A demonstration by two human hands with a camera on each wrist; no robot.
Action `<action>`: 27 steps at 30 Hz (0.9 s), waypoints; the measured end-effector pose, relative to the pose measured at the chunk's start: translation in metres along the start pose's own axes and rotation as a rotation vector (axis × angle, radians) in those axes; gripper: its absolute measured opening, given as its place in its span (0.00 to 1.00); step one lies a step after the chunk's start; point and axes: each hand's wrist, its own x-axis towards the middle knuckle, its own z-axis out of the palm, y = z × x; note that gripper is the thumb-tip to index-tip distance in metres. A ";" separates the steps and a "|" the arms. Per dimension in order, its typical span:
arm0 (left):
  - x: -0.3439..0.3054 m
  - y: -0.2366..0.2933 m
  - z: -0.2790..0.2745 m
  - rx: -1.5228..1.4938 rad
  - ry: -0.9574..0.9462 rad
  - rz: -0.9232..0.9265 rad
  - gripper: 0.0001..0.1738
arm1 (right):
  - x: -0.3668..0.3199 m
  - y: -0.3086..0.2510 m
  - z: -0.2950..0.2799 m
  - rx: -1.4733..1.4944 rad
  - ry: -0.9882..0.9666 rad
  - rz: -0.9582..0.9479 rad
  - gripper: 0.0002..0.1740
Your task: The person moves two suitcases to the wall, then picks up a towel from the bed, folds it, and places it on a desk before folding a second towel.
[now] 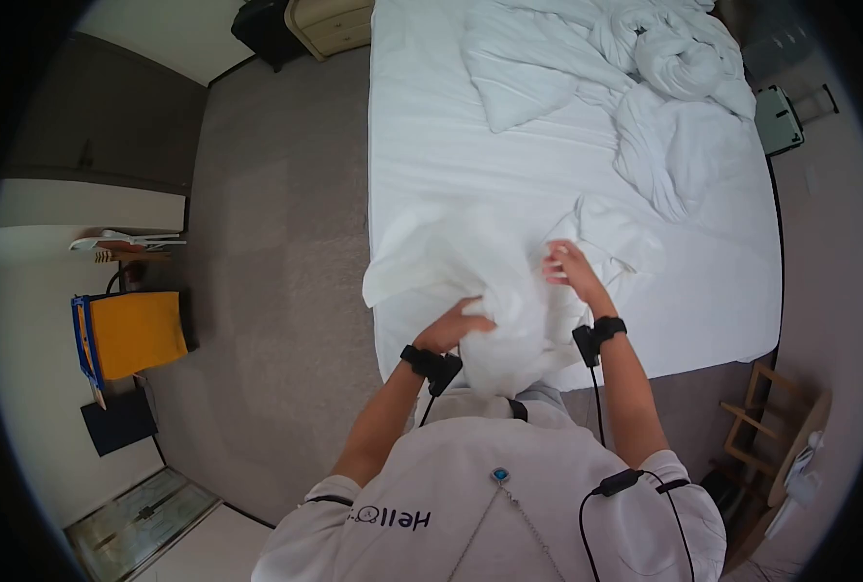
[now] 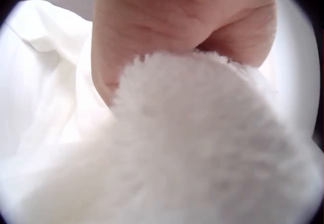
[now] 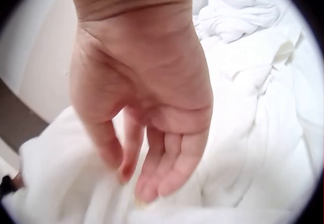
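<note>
A fluffy white cloth (image 1: 509, 335) lies bunched at the near edge of the bed, against the person's front. The left hand (image 1: 454, 327) grips it; in the left wrist view the hand (image 2: 182, 27) is partly covered by the blurred pile (image 2: 192, 138), its fingertips hidden. To the right of the bundle, the right hand (image 1: 571, 269) is over the white fabric with relaxed, slightly bent fingers. The right wrist view shows this hand (image 3: 147, 97) holding nothing, its fingers pointing down above white cloth (image 3: 71, 168).
The bed's white sheet (image 1: 431, 145) reaches forward, with a rumpled duvet (image 1: 674, 68) at its far right. An orange-and-blue folding item (image 1: 139, 335) stands at the left wall. A wooden chair (image 1: 756, 417) is at the right, a case (image 1: 779, 121) beyond the bed's right side.
</note>
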 end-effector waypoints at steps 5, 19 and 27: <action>-0.041 0.055 0.062 0.477 -0.471 -0.178 0.34 | 0.018 -0.033 0.031 -0.167 0.037 0.273 0.47; -0.061 0.066 0.002 0.666 -0.355 0.014 0.26 | 0.014 -0.080 -0.053 0.724 -0.019 -0.081 0.10; -0.039 0.072 -0.046 0.664 0.568 0.415 0.14 | -0.005 -0.050 -0.120 0.479 0.669 -0.483 0.28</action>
